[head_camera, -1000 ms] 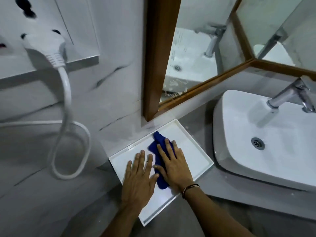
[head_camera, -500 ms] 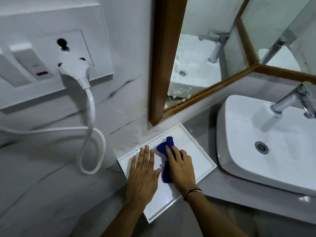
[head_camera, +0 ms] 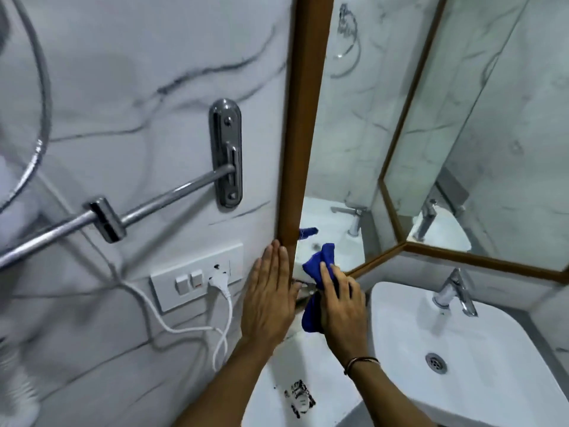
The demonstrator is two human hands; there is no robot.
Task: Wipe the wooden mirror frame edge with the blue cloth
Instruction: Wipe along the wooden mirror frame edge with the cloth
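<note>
The wooden mirror frame [head_camera: 303, 118] runs up the marble wall, its lower left corner just above my hands. My right hand [head_camera: 343, 306] is closed around the blue cloth [head_camera: 320, 266], which is bunched and pressed near the frame's bottom corner and the mirror glass. My left hand [head_camera: 271, 294] lies flat with fingers together against the wall, its fingertips touching the frame's outer left edge. The frame's bottom corner is hidden behind my hands and the cloth. A bit of blue cloth shows as a reflection in the mirror.
A white basin [head_camera: 462, 349] with a chrome tap [head_camera: 452, 291] sits at lower right. A white tray [head_camera: 295, 380] lies below my arms. On the wall to the left are a switch plate [head_camera: 184, 282] with a white plug and cable [head_camera: 221, 318], and a chrome towel bar [head_camera: 154, 204].
Both hands have risen from the white tray to the frame's lower corner, the right one lifting the blue cloth with it. The camera view has tilted upward along the wall.
</note>
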